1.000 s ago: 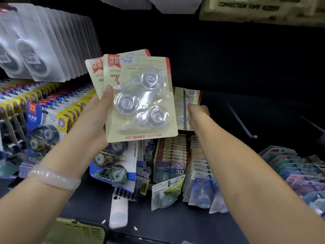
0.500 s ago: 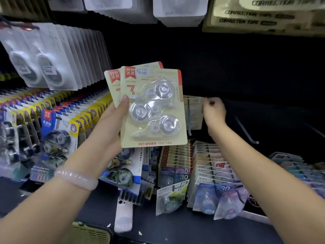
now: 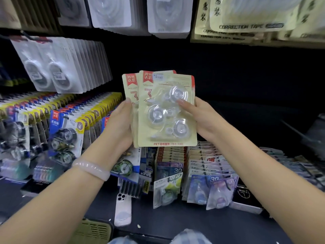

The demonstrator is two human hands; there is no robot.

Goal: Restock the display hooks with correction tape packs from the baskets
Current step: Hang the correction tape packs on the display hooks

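Correction tape packs (image 3: 167,111) — cream cardboard blister cards with a red corner label, a large red "3" and three clear plastic tape dispensers under a bubble — are held upright as a small fanned stack in front of the dark back panel of the display. At least two cards show, the rear one offset to the left behind the front one. The left hand (image 3: 121,125) grips the stack along its left edge, thumb on the front of the rear card, fingers hidden behind. The right hand (image 3: 202,117) holds the right edge, thumb pressed on the front bubble and fingers curled round the back. A pale translucent bangle (image 3: 91,169) sits on the left wrist.

Left of the stack hang rows of blue-and-yellow carded tape packs (image 3: 65,131), and above those white blister packs (image 3: 58,67). Overhead at right are cream packs printed "CORRECTION TAPE" (image 3: 246,27). Below the hands stand rows of small pastel packs marked "30" (image 3: 211,187) — on the dark shelf (image 3: 193,222) before them lies a white phone (image 3: 123,208), face down. A green slotted basket (image 3: 95,231) shows at the bottom edge.
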